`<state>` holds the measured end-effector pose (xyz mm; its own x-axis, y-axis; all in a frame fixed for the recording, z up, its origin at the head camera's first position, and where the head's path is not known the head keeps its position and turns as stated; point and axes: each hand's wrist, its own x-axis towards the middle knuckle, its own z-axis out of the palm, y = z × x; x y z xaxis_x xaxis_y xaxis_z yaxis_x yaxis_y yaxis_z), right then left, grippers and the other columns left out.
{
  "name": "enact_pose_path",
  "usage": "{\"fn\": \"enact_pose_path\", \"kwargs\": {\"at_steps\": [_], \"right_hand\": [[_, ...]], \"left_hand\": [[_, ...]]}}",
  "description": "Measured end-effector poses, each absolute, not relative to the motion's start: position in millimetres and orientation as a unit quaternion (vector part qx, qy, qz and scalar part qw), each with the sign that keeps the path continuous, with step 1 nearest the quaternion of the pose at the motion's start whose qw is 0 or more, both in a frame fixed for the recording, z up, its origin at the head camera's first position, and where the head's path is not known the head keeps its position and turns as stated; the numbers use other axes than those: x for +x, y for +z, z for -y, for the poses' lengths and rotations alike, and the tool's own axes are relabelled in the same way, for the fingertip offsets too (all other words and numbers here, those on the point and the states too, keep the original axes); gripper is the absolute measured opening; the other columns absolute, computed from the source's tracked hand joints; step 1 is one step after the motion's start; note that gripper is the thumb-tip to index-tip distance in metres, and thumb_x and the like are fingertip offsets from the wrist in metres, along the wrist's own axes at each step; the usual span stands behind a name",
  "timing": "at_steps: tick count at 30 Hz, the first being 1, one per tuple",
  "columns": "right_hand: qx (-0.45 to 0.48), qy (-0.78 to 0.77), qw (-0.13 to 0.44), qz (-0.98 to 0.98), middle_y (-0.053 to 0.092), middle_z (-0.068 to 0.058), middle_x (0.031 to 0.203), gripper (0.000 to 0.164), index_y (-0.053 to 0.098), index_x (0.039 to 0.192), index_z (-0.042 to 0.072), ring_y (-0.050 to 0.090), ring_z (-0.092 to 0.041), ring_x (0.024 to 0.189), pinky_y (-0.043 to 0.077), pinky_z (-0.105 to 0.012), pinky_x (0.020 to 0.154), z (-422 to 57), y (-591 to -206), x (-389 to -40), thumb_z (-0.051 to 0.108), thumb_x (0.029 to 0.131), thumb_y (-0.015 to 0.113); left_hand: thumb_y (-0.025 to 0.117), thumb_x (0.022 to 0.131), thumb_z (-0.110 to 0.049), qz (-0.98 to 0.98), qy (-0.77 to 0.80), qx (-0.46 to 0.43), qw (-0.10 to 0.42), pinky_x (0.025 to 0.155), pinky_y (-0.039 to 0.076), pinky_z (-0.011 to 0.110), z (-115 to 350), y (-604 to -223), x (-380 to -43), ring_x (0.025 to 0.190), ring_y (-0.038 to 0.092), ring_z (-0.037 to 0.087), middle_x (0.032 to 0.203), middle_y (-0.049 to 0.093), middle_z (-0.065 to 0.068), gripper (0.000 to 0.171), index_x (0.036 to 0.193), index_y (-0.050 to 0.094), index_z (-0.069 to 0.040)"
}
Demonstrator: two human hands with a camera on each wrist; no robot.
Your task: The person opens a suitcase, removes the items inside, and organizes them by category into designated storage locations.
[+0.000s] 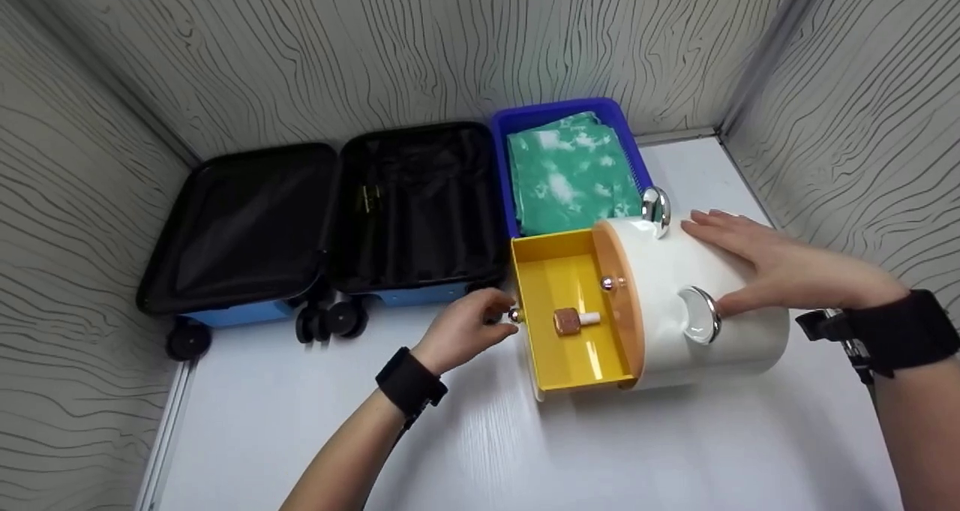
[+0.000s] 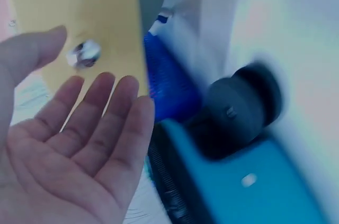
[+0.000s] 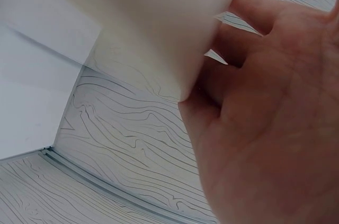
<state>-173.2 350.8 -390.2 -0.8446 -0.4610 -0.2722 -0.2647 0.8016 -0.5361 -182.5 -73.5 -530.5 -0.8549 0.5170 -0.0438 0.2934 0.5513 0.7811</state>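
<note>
A yellow drawer (image 1: 547, 361) stands pulled out of a white rounded box (image 1: 667, 271) with an orange front. Inside the drawer lies a small brownish bottle with a white cap (image 1: 568, 322), looking like nail polish. My left hand (image 1: 469, 329) is beside the drawer's round metal knob (image 2: 85, 54); the left wrist view shows its fingers loosely bent, with a gap to the knob. On top of the box rests my right hand (image 1: 780, 267), fingers spread, thumb near a silver ring handle (image 1: 703, 314). In the right wrist view its fingers (image 3: 249, 15) lie against the white surface.
At the left lies an opened suitcase (image 1: 247, 226) with black lining, blue shell and black wheels (image 1: 345, 318). Behind the drawer a blue basket (image 1: 555, 109) holds folded green-and-white cloth (image 1: 570, 169). Wood-patterned walls (image 1: 420, 46) enclose the white table (image 1: 465, 451).
</note>
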Motion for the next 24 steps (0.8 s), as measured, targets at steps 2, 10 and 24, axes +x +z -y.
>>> {"fn": "enact_pose_path", "kwargs": {"at_steps": [2, 10, 24], "right_hand": [[-0.196, -0.248, 0.199, -0.927, 0.016, -0.011, 0.170, 0.109, 0.024, 0.165, 0.026, 0.008, -0.043, 0.154, 0.011, -0.075, 0.113, -351, -391, -173, 0.042, 0.078, 0.088], [-0.198, -0.245, 0.187, -0.930, 0.020, -0.010, 0.169, 0.108, 0.029, 0.164, 0.023, 0.010, -0.040, 0.154, 0.014, -0.072, 0.114, -350, -393, -173, 0.039, 0.076, 0.089], [-0.194, -0.238, 0.195, -0.932, 0.019, -0.011, 0.169, 0.108, 0.026, 0.164, 0.026, 0.011, -0.046, 0.153, 0.013, -0.075, 0.112, -350, -391, -173, 0.040, 0.077, 0.088]], "left_hand": [[0.075, 0.095, -0.026, -0.866, 0.429, 0.221, 0.129, 0.087, 0.055, 0.032, 72, -536, -181, 0.100, 0.067, 0.018, 0.112, 0.070, 0.002, 0.027, 0.119, 0.069, -0.014], [0.075, 0.096, -0.024, -0.848, 0.477, 0.195, 0.121, 0.083, 0.056, 0.025, 65, -543, -181, 0.091, 0.067, 0.006, 0.102, 0.070, -0.007, 0.017, 0.110, 0.071, -0.014], [0.073, 0.097, -0.022, -0.857, 0.448, 0.230, 0.106, 0.080, 0.055, 0.023, 39, -539, -190, 0.088, 0.066, 0.006, 0.102, 0.071, -0.005, 0.016, 0.110, 0.073, -0.012]]}}
